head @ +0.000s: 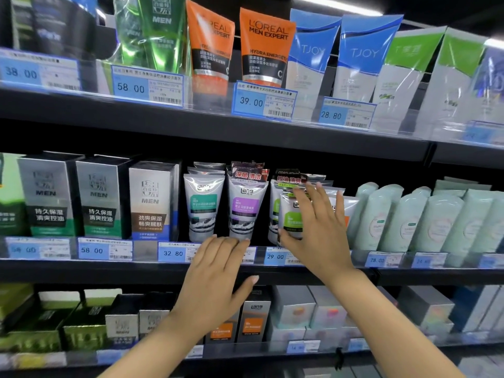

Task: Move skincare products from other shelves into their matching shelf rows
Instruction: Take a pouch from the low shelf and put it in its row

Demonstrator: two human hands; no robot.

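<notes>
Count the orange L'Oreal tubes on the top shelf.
2, side by side on the top shelf: the left tube beside the green tubes, the right tube beside the blue ones. More may stand hidden behind.

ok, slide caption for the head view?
Right hand on green-labelled grey tube; left hand open at black middle shelf.

Both hands (215, 271) at stocked shelf (114, 271)

I see three rows of grey tubes standing cap-down on the middle shelf: a teal-label tube (204, 207), a purple-label tube (245, 205) and a green-label tube (291, 216). The green one tilts slightly, standing just beside an orange-label tube (344, 211).
</notes>
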